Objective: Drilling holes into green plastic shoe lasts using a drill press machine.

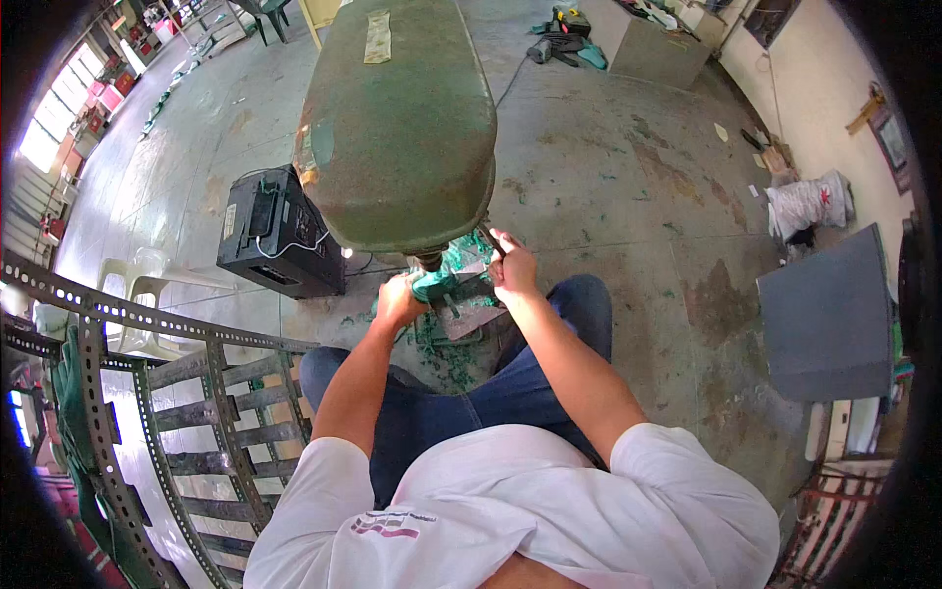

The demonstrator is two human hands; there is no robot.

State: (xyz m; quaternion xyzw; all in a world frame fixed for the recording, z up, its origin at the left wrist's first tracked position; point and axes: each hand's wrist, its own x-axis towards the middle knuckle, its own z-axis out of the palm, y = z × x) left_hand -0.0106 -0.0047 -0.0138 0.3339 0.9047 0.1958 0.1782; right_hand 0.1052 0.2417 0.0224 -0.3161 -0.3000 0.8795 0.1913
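Note:
The green-painted head of a drill press (407, 137) fills the upper middle, with its dark chuck (429, 261) showing below the front edge. My left hand (396, 300) is closed on a green workpiece (432, 286) beside the chuck; its exact shape is partly hidden. On the other side of the machine, my right hand (514, 269) is wrapped round a dark feed lever (491, 240). Under both hands is a metal drill table (473, 322), strewn with green shavings (437, 358). The drill tip cannot be made out.
A black speaker-like box (280, 236) with a white cable stands left of the machine. Nearer are a pale plastic chair (147, 285) and a perforated metal rack (196, 329). A grey panel (826, 314) and a white sack (810, 204) are at the right.

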